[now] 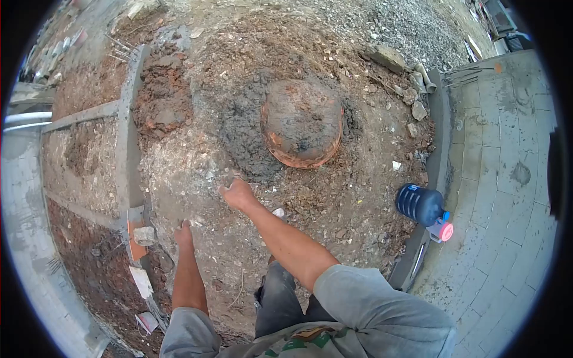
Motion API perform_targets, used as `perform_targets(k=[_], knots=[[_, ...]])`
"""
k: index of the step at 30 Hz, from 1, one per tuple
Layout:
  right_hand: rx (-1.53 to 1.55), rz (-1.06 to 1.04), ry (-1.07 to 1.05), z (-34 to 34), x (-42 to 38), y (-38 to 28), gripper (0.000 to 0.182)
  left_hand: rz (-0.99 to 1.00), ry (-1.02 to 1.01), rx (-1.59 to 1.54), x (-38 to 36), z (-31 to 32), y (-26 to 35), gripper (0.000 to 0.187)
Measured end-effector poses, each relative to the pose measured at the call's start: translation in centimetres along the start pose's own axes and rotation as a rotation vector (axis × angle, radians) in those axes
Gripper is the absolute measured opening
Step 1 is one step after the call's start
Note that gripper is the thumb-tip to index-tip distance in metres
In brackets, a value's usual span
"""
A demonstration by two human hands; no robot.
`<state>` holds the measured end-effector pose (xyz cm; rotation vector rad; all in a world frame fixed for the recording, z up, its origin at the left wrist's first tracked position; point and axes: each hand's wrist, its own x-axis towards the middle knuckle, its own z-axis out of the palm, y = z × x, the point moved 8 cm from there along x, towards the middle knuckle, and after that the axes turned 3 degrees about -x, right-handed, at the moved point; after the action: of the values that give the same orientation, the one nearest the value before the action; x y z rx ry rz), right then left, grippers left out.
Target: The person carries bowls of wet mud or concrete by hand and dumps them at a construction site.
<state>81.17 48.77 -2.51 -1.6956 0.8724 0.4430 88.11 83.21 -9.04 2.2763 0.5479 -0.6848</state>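
My right hand [237,193] is stretched out over the stony ground, just below the wet grey mortar [245,134]. Its fingers are curled together, and whatever they may hold is too small to make out. Lower and to the left, my left hand [184,232] hangs over the dirt beside a concrete strip, its fingers hard to tell apart. An orange round tub [303,122], its top smeared with mud and mortar, sits on the ground beyond my right hand, apart from it.
A blue water bottle [419,204] and a pink-lidded container [443,231] lie at the right by a block wall [501,155]. A concrete beam [128,137] runs along the left. Stones [419,111] and gravel [412,36] lie farther off.
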Motion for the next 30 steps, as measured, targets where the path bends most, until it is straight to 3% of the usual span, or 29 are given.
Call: perform_targets(k=[3,4,6,7,9,11,12,15,19,21,22,24,30], knots=[[0.051,0.197,-0.12,-2.0,-4.1,6.9,0.05,-0.111,0.112,0.103,-1.2,-6.4,-7.9,0.042],[-0.075,0.35,-0.09,-2.4,-4.1,12.8,0.051,-0.176,0.112,0.109,-1.2,-6.7,-10.5,0.04],[0.1,0.61,0.091,-3.6,-4.4,26.1,0.05,-0.288,0.062,0.123,-5.6,-4.3,-9.5,0.04],[0.197,0.733,0.24,-3.7,-4.6,33.4,0.047,-0.285,0.019,0.056,-5.6,-2.3,-12.3,0.039],[0.511,0.881,0.188,-3.6,-4.5,39.1,0.03,-0.251,-0.097,0.033,-6.9,2.4,-14.9,0.038],[0.623,0.825,0.385,-3.0,-1.5,44.9,0.019,-0.118,-0.195,0.065,-9.9,8.3,-11.2,0.037],[0.741,0.845,0.357,-2.6,0.1,45.1,0.019,-0.024,-0.226,0.066,-11.1,10.4,-9.5,0.036],[1.095,0.766,0.442,-2.7,6.7,44.7,0.021,-0.077,-0.35,0.026,-12.3,14.2,-9.0,0.036],[1.334,0.653,0.655,-5.0,12.8,45.0,0.011,-0.112,-0.298,0.151,-10.4,11.3,-16.5,0.033],[1.33,0.709,0.701,-5.4,14.1,46.7,0.01,-0.223,-0.293,0.093,-8.9,7.8,-22.3,0.03],[1.312,0.748,0.75,-5.8,14.0,47.2,0.01,-0.227,-0.288,0.1,-8.9,7.3,-21.8,0.03],[1.359,0.703,0.776,-6.2,14.0,46.5,0.01,-0.424,-0.213,0.099,-9.3,6.1,-20.5,0.038],[1.498,0.523,0.683,-6.8,11.8,45.5,0.013,-0.287,-0.242,0.116,-9.7,9.5,-15.6,0.039]])
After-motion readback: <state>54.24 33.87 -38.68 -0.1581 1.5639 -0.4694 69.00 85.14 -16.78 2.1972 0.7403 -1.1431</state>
